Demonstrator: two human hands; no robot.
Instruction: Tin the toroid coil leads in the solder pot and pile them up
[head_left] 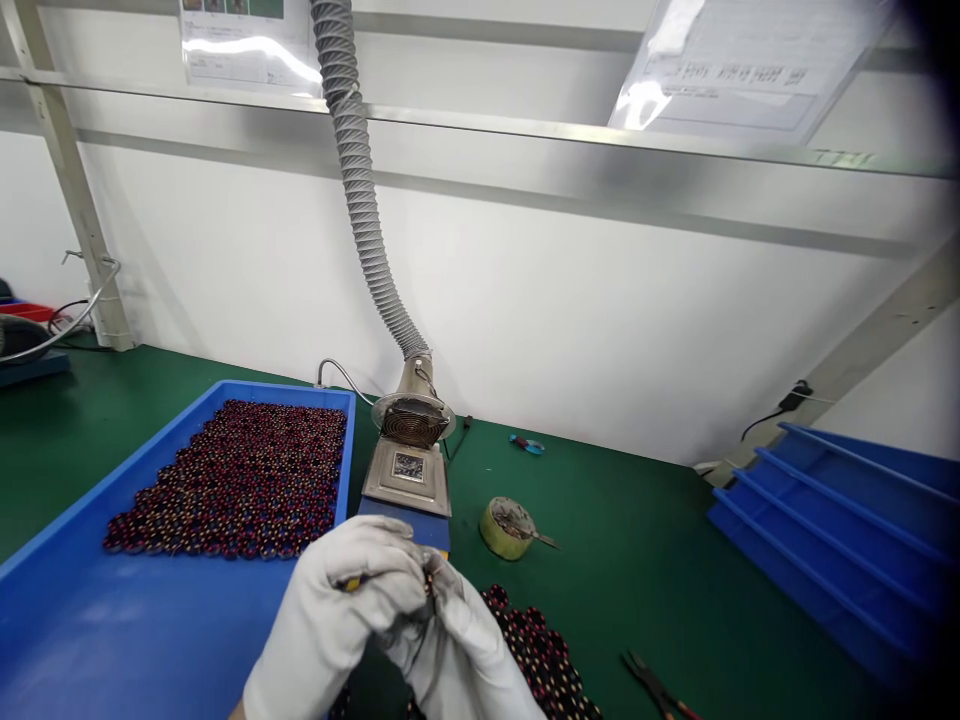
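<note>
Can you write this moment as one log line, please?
Left hand: gloved, gripping mostly hidden yellow item | Right hand: gloved, pinching small part | Nearby: blue tray, round parts inside; pliers on green table

No text legible. Printed sheet (247,62) left of grey hose (361,195); second sheet (739,80) well right of hose. Print too small, blurred.

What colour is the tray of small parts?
The tray is blue, seen best in the head view.

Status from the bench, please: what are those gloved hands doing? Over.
Left hand curled around a yellow item, mostly hidden. Right hand pinching a small part, details unclear. Pliers off to the right, not in the way.
</note>
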